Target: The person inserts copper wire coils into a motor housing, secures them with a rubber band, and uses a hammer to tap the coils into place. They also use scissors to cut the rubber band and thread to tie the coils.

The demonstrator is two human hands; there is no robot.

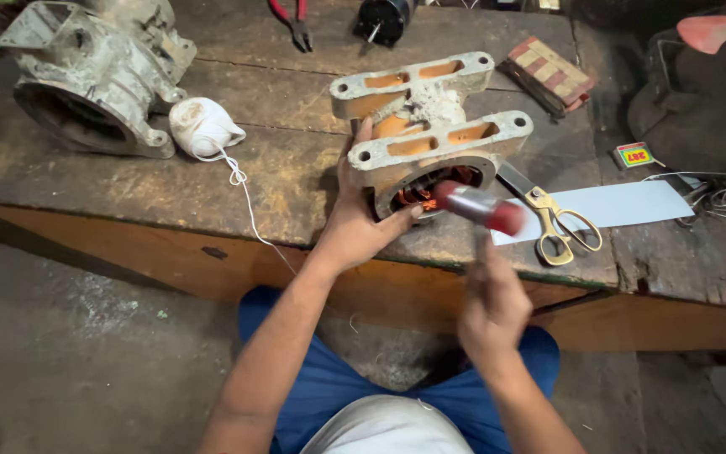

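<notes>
Head view: left hand [355, 223] is clamped on the motor housing [426, 126], fingers up its left side and thumb reaching under the round opening, which steadies the casting and keeps its open face tilted toward the person. The housing sits near the front edge of the wooden worktop [296, 181], copper windings [430, 187] showing inside the bore. Right hand [491, 307] has a closed grip around the handle of a mallet [481, 206]; its red-ended head is blurred and sits just at the bore's rim (contact or just apart, cannot tell), so it is aimed at the windings or the rim. Scissors [552, 219] lie just right of the housing, blades partly tucked behind it and handles on a sheet of white paper [615, 206], close to the right hand for easy pickup. A ball of white string [203, 126] lies left of the housing, its loose end trailing over the worktop edge. A second, bigger casting [94, 76] is parked at far left, out of the way. Pliers [294, 25] and a small black motor [382, 18] sit along the back edge, a checked block [548, 74] at back right.
</notes>
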